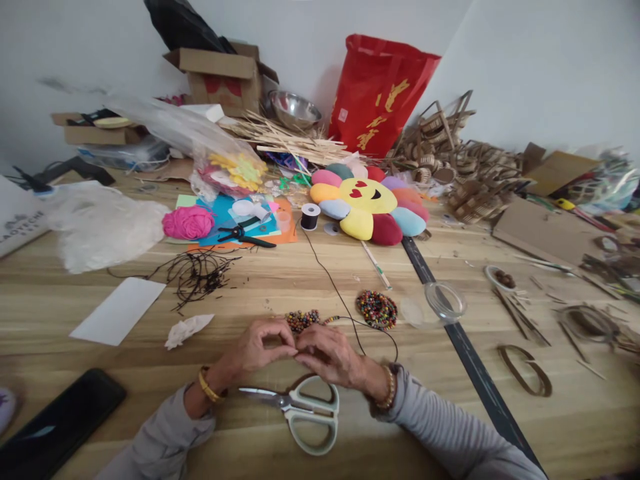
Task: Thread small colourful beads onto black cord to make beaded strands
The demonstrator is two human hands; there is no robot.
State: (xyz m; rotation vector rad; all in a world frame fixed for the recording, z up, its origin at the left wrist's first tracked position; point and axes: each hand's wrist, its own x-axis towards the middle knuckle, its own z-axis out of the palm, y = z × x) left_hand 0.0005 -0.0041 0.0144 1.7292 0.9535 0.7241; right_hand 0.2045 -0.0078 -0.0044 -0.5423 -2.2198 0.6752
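Observation:
My left hand [257, 347] and my right hand [327, 353] meet at the near middle of the wooden table [320, 433], fingertips pinched together. A thin black cord [333, 283] runs from them back to a black spool [310, 216]. Just beyond my fingers lie a strand of coloured beads [303, 320] and a round pile of coloured beads [377, 309]. What the pinched fingers hold is too small to see clearly; it looks like the cord. Grey-handled scissors [300, 407] lie under my wrists.
A black phone [57, 423] lies near left, white paper [119, 310] and a crumpled tissue [187, 329] beyond it. A clear lid [445, 300], a black strip [465, 347], a flower cushion [367, 207], pink yarn [189, 222], a red bag [380, 93] and cardboard scraps crowd the rest.

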